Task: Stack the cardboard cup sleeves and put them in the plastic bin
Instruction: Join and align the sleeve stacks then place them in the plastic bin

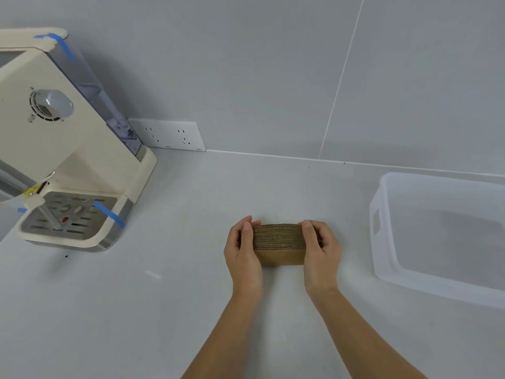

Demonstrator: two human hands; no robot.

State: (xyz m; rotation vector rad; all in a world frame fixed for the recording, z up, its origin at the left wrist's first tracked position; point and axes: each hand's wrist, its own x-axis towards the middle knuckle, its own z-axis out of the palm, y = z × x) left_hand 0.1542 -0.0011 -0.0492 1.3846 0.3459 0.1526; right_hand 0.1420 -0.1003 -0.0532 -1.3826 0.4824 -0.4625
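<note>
In the head view, a stack of flattened brown corrugated cardboard cup sleeves (278,243) is pressed between the left hand (243,248) and the right hand (322,248), fingers closed on its two ends, on the grey counter (177,296). Its long axis runs left to right. The translucent plastic bin (382,242) (seemingly empty) lies well to the right, nearer the right hand.
</note>
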